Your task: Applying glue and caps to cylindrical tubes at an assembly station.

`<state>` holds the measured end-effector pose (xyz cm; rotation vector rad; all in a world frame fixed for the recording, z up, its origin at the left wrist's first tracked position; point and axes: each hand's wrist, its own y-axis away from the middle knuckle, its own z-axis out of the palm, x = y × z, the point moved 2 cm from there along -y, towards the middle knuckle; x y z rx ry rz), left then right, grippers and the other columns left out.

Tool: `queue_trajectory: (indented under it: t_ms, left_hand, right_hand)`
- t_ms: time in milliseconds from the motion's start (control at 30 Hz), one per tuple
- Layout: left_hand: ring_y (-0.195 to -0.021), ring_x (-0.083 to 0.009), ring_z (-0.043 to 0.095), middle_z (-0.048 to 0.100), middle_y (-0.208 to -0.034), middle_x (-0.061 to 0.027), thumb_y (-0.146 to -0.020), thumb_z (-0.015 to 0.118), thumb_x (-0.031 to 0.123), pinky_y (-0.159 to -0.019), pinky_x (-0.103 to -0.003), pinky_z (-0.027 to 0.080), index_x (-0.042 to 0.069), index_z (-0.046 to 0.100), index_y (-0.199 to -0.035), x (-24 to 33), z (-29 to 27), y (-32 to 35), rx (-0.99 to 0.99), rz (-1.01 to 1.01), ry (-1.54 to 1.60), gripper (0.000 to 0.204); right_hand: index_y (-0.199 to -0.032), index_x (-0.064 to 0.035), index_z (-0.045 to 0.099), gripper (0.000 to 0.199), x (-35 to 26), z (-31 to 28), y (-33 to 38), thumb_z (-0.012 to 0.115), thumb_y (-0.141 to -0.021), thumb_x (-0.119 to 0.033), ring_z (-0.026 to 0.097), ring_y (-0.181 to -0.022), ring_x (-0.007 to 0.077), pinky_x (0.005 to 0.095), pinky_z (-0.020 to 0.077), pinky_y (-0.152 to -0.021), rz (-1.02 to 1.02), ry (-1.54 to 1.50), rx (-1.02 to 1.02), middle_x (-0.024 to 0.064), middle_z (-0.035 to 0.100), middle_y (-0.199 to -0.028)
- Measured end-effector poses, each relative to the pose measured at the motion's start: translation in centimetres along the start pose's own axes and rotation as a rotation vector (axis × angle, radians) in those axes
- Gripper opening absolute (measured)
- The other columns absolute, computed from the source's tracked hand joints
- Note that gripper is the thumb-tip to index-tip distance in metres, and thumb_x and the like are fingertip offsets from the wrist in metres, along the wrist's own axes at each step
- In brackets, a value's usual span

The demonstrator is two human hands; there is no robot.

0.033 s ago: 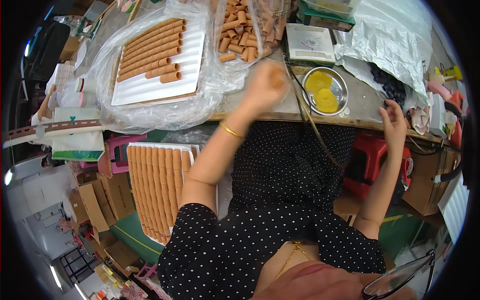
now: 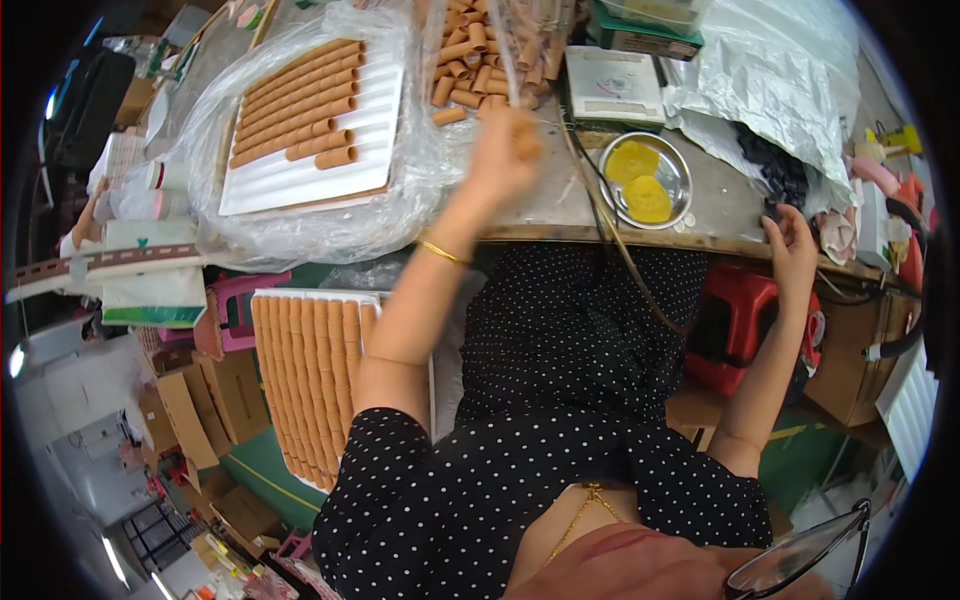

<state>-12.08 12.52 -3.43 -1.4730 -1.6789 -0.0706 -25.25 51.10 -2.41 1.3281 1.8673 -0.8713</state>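
My left hand [image 2: 503,152] is raised over the worktable and blurred, closed on a short brown cardboard tube. It hovers just below a heap of the same tubes [image 2: 470,55] lying in a clear plastic bag. To the left, a white grooved tray [image 2: 330,170] carries rows of tubes on its upper half. My right hand [image 2: 792,245] rests on the table's front edge, fingertips touching a pile of small black pieces [image 2: 775,165]. Whether it holds one is unclear.
A metal bowl [image 2: 680,160] holding yellow pads sits between my hands, with a cable running past it. A white box [image 2: 612,85] and crumpled plastic sheeting [image 2: 770,80] lie behind. Below the table a second tray full of tubes [image 2: 310,380] rests beside a pink stool [image 2: 235,305]. A red stool [image 2: 745,330] stands on the right.
My left hand has shifted slightly up and left toward the heap of tubes. The right hand stays at the table's edge.
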Motion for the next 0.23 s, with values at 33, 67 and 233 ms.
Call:
queue_trajectory:
  t_ms: [33,67,233]
  left_hand:
    - [-0.084,-0.0349,0.053,0.054,-0.090,-0.0185,-0.068,0.059,0.001,-0.074,-0.041,0.043,0.003,0.054,-0.093,-2.0,-1.6,-1.3,-0.049,-0.014,-0.147,0.026]
    - [-0.084,-0.0358,0.053,0.054,-0.086,-0.0176,-0.070,0.057,0.001,-0.074,-0.042,0.042,0.002,0.054,-0.091,-3.1,-2.7,-1.9,-0.012,0.025,-0.266,0.021]
    - [-0.120,-0.0339,0.044,0.044,-0.131,-0.0231,-0.068,0.060,0.000,-0.100,-0.038,0.036,0.005,0.052,-0.116,-5.8,-3.1,-5.8,-0.253,0.227,-0.302,0.049]
  right_hand:
    - [-0.102,-0.0020,0.059,0.026,1.1,-1.1,-0.1,0.067,-0.078,-0.009,0.051,-0.069,0.0103,0.0232,0.0429,-0.063,-0.021,0.216,0.020,0.0022,0.054,-0.077]
    - [-0.100,-0.0011,0.060,0.026,2.2,-2.1,0.1,0.068,-0.077,-0.011,0.054,-0.069,0.0143,0.0260,0.0445,-0.065,0.032,0.448,0.046,0.0055,0.057,-0.078]
    - [-0.090,-0.0020,0.065,0.019,3.5,-3.0,0.9,0.065,-0.078,-0.017,0.062,-0.087,0.0278,0.0329,0.0474,-0.076,-0.085,0.469,0.063,0.0165,0.064,-0.091]
